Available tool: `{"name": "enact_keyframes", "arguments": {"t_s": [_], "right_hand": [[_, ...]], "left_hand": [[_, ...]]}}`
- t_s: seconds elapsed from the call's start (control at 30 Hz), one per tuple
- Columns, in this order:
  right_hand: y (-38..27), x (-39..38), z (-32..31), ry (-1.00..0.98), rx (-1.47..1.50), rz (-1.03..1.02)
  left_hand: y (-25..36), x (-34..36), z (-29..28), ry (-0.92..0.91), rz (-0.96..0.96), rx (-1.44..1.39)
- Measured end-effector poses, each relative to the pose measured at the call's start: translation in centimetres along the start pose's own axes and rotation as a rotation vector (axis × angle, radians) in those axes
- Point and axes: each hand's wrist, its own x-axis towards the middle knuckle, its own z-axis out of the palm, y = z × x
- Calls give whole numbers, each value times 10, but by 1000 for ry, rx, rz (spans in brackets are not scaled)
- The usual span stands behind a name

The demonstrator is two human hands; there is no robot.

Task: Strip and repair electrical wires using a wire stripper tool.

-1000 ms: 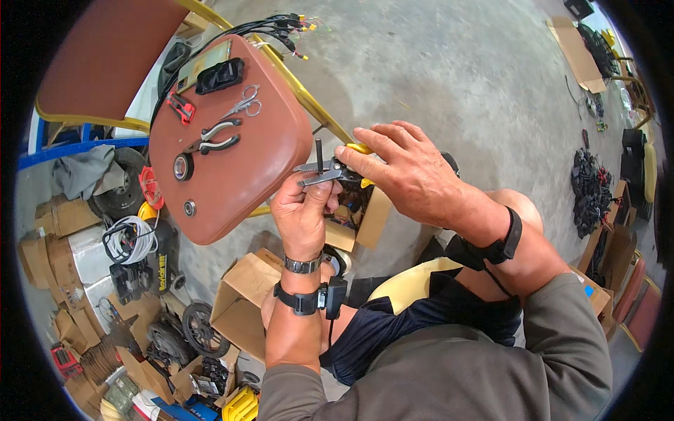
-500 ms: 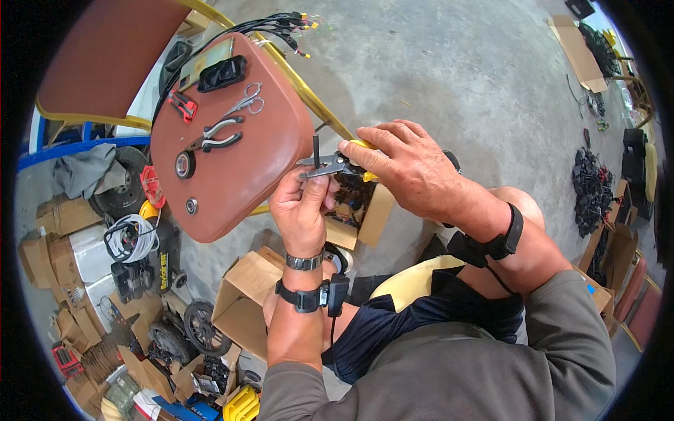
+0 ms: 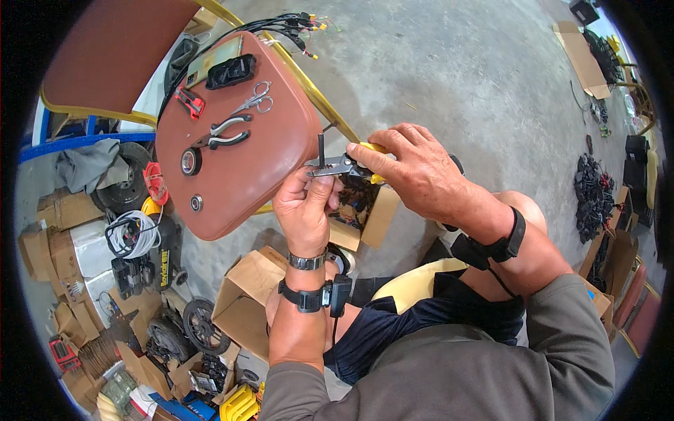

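Yellow-handled tool (image 3: pixel 348 165) closed, jaws together (earlier spread)

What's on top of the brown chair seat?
Scissors, pliers, a red tool, a black roll, a small round piece, a black pouch and a flat, pale thing lie on the brown seat. Anything under the pouch is covered, so I can't see it.

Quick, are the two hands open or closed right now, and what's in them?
Left hand: closed, pinching a thin black cord-like piece.
Right hand: closed on the yellow-handled tool.
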Motion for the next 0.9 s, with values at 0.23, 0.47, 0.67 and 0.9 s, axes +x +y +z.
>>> {"name": "enact_keyframes", "arguments": {"t_s": [0.23,0.47,0.67,0.9], "right_hand": [[-2,-1,-2,-13,19,22],[-3,-2,-3,-64,66,54],[-2,-4,-4,-196,371,181],[10,-1,-11,-346,675,231]], "left_hand": [[-2,0,-1,-14,19,15],[-4,-1,-5,-24,46,43],[-4,-3,0,76,38,115],[-2,1,-1,17,38,102]]}}
